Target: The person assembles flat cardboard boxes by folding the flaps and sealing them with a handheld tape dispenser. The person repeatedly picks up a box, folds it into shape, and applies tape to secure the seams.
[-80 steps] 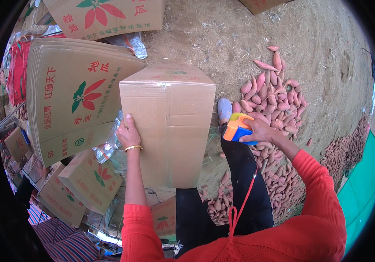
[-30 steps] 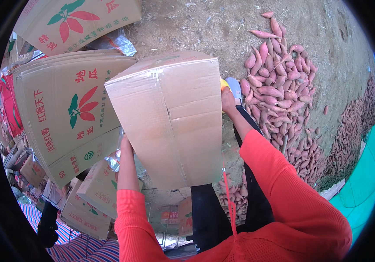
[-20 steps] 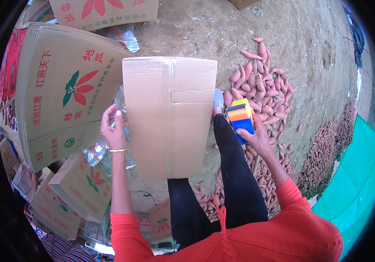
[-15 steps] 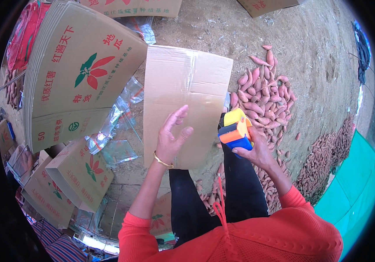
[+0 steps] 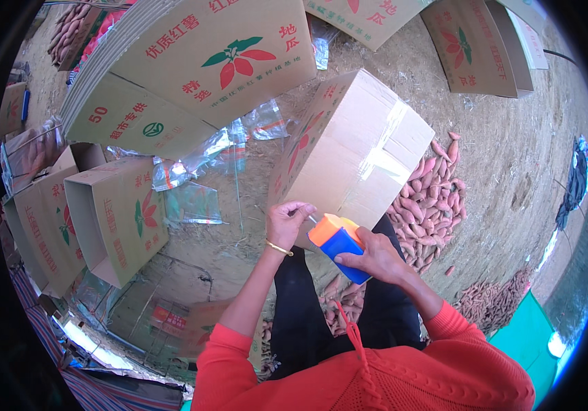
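While your right hand point(image 5: 379, 257) wraps the blue and orange tape dispenser point(image 5: 342, 245), thumb laid over the blue casing, fingers mostly hidden behind it, your left hand point(image 5: 288, 225) is pinched almost closed at the orange end. Between its tips and the dispenser: a short pale sliver, apparently the tape end point(image 5: 313, 219), too small to be certain.

Dispenser position: just above the near part of the cardboard box point(image 5: 348, 157); cannot tell whether they touch. Box sits in front of your dark-trousered legs point(image 5: 297, 308), plain taped face upward, turned at an angle. Stack of flat cartons point(image 5: 239, 61) to its left, pile of sweet potatoes point(image 5: 431, 205) to its right. A shiny tape strip point(image 5: 381, 147) lies along the upper face.

Handling, by judgement. Dispenser: hard plastic, light enough for one hand; grip is good around the casing, thumb on the flat side. Keep your left fingertips off the orange mouth, since a cutting edge there seems likely. Tape end: thin, limp, sticky underneath; best pinched at its very tip so it won't fold onto itself.

Box: stiff along edges and corners, softer mid-panel, so press or steady it near an edge; a hard push on the centre could bow it. Weight unknown, contents out of sight. Dry cardboard should not slip.
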`<action>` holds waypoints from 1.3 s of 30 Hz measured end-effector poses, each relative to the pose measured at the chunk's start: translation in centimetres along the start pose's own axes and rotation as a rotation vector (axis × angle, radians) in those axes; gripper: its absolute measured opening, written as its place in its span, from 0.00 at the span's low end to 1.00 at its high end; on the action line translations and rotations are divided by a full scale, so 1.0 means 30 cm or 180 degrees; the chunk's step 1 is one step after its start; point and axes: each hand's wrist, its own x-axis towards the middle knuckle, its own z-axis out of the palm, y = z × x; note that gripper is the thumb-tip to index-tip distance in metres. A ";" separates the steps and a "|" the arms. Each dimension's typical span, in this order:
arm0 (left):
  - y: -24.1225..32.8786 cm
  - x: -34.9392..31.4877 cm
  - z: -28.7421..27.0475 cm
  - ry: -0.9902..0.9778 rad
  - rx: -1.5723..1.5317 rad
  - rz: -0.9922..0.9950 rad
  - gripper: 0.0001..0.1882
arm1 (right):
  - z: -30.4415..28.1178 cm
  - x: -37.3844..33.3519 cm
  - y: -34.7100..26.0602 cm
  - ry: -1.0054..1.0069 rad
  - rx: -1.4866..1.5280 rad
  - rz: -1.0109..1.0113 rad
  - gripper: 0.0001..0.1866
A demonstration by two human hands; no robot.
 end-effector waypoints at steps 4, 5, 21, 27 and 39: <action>-0.070 0.129 -0.192 0.0699 -0.0190 0.0228 0.07 | -0.024 -0.047 -0.076 -0.0239 -0.0221 0.0279 0.36; -0.090 0.183 -0.260 0.0978 -0.0259 0.0251 0.07 | -0.030 -0.056 -0.087 -0.0300 -0.0417 0.0352 0.37; -0.600 0.623 -0.257 0.0660 0.0557 -0.0277 0.10 | 0.067 0.018 -0.011 -0.0085 -0.0347 0.0767 0.29; -0.657 0.594 -0.163 0.0995 0.2201 -0.0181 0.22 | 0.059 0.044 0.025 -0.0098 -0.0191 0.0828 0.28; -0.515 0.408 -0.141 -0.0681 0.1028 0.0000 0.42 | 0.098 0.052 0.085 0.0080 -0.0585 0.0507 0.29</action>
